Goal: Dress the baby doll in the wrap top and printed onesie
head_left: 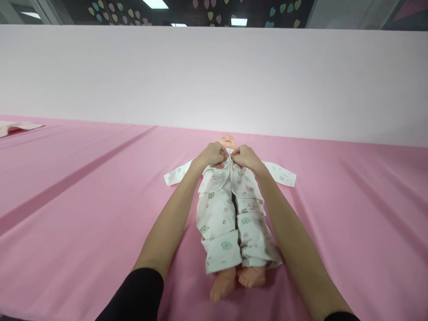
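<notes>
At the middle of a pink sheet's [100, 200] far edge, under a white panel [214, 76], the head [228, 141] of a baby doll [253, 276] is seen. The doll is laid on its back, bare feet [223, 285] pointed toward the near edge, and dressed in a white patterned jacket [217, 179] and matching trousers [217, 207]. The jacket's sleeves are spread toward the sheet's left and right edges.

Just below the doll's chin, the jacket's front edges are pinched, one by the curled fingers of the left hand [213, 154], the other by those of the right hand [246, 157]. The front closure seems to be the part being worked on. It is best handled with both edges kept level, the cloth held close to the join and lifted slightly off the chest, and light pulls used so that the doll is not dragged.

Any fastener is hidden by the fingers, and the exact fingertip contact cannot be told. No doll hands are shown at the cuffs. By the sheet's far left, a pale cloth [18, 126] is cut off.
</notes>
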Tool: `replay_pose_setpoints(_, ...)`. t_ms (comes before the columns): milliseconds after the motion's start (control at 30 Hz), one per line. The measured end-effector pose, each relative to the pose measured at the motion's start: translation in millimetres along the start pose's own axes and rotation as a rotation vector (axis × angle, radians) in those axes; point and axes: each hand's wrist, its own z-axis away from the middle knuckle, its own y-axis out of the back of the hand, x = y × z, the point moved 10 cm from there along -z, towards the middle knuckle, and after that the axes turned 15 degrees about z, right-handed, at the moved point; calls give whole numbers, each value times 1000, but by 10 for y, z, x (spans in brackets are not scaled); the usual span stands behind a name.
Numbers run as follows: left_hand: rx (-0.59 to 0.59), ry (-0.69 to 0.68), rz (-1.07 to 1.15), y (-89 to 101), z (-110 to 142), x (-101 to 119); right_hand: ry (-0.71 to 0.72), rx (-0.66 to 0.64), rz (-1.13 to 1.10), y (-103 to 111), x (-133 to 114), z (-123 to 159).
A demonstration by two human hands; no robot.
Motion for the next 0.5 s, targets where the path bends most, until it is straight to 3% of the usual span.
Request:
replay_pose_setpoints(267, -56, 68, 101, 17, 7, -81, 63, -7, 16, 15, -75, 20)
replay_pose_setpoints(500, -60, 88, 121, 3, -29, -105, 85, -72, -93, -108, -58, -29)
